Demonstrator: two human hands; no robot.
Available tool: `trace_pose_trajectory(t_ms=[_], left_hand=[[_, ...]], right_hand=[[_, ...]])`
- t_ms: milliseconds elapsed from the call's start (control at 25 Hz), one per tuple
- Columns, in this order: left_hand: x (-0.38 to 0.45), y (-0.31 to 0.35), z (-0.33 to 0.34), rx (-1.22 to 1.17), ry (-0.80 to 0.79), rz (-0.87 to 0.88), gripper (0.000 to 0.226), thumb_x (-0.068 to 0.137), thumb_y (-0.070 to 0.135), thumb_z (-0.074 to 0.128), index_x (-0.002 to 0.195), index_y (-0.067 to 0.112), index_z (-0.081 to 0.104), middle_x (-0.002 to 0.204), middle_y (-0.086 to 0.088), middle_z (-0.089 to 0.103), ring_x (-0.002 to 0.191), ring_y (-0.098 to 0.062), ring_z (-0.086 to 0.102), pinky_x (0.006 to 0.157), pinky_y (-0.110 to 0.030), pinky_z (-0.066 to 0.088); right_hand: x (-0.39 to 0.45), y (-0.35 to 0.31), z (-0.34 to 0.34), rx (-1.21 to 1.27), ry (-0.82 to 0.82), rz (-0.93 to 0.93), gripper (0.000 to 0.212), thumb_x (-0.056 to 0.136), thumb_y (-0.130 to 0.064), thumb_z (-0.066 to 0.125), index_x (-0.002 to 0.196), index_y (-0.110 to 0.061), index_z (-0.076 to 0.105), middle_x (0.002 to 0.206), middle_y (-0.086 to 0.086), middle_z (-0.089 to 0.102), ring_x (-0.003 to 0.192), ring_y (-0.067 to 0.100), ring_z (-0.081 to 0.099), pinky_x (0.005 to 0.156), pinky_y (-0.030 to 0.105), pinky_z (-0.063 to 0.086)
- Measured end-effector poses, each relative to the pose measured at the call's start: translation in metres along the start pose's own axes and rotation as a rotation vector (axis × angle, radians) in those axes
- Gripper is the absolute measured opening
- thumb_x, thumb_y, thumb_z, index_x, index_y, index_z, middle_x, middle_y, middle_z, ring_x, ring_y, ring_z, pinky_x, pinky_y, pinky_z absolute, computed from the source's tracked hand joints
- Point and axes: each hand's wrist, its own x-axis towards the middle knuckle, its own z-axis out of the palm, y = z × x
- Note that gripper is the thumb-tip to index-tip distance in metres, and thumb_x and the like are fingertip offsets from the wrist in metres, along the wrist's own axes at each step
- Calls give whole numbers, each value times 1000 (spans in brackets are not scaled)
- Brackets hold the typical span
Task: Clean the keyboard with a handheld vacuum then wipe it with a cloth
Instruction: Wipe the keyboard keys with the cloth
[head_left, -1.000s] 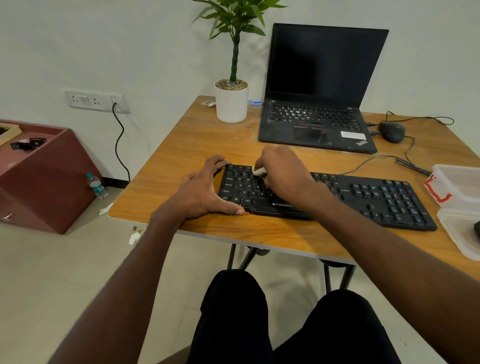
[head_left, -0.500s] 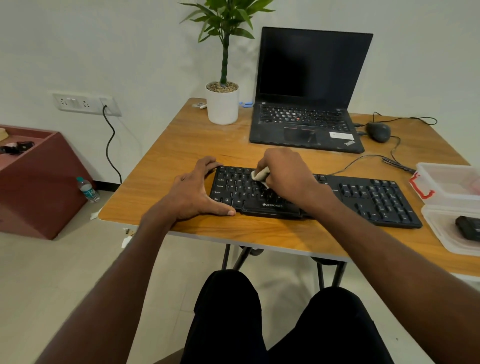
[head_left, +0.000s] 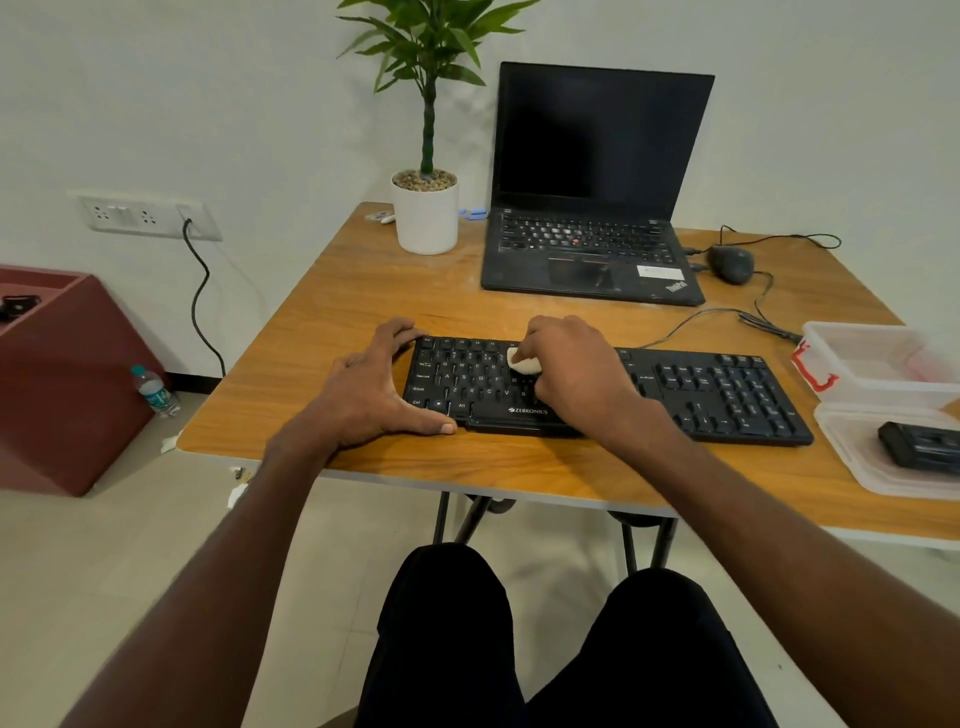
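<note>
The person's legs (head_left: 545, 639) in dark trousers occupy the near foreground, below the front edge of the wooden table (head_left: 363, 291).

The left hand (head_left: 371, 387) lies at the left end of the black keyboard (head_left: 727, 395). The thumb rests along the keyboard's front edge; the fingers curve round its rear left corner, bracing the keyboard between them.

The right hand (head_left: 574, 371) is over the letter keys, left of the keyboard's centre. Its fingers are curled round a small white cloth (head_left: 522, 362), bunched into a wad, and hold it against the keys. Only part of the cloth shows beyond the fingers.

The keyboard lies flat on the table, parallel to the front edge. Its cable runs from the rear edge toward the right.

At the right edge of the table stand two clear plastic containers (head_left: 883, 358); the nearer one holds a black object (head_left: 922, 444) that cannot be identified.

Farther back, an open black laptop (head_left: 597, 171) shows a dark screen. A black mouse (head_left: 731, 264) sits just beside it on the right. A potted plant (head_left: 426, 208) in a white pot stands to the left of the laptop.

On the floor at left stand a dark red box (head_left: 67, 379) and a water bottle (head_left: 155, 391). A wall socket (head_left: 148, 215) carries one black cable.
</note>
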Motion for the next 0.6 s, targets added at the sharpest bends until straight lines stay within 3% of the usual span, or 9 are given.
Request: trace_pose_trajectory(t_ms=[160, 280, 440, 600], left_hand=[[1, 1, 0, -9, -8, -1, 140, 40, 88, 84, 154, 44, 17, 162, 19, 42, 146, -16, 43, 128, -52, 20], [-1, 3, 0, 5, -4, 1, 142, 40, 89, 83, 156, 42, 16, 163, 17, 41, 147, -17, 43, 128, -52, 21], [-1, 6, -2, -9, -24, -15, 144, 39, 91, 84, 156, 43, 16, 163, 17, 42, 146, -19, 43, 128, -55, 24], [-2, 8, -2, -20, -26, -27, 141, 40, 88, 85, 155, 44, 17, 161, 16, 42, 145, -19, 45, 126, -57, 29]], right_hand=[[4, 17, -2, -59, 81, 180, 17, 86, -4, 73, 102, -10, 76, 95, 11, 70, 95, 29, 62, 73, 38, 57], [-8, 16, 4, 3, 33, 126, 23, 84, -3, 73, 104, -14, 76, 99, 7, 69, 94, 24, 59, 68, 31, 45], [-12, 46, -5, 47, 113, 243, 21, 83, -5, 77, 99, -18, 81, 91, 5, 74, 89, 23, 66, 64, 32, 51], [-26, 40, -4, 102, 63, 173, 30, 80, 0, 73, 102, -19, 80, 96, 1, 71, 90, 21, 63, 71, 37, 56]])
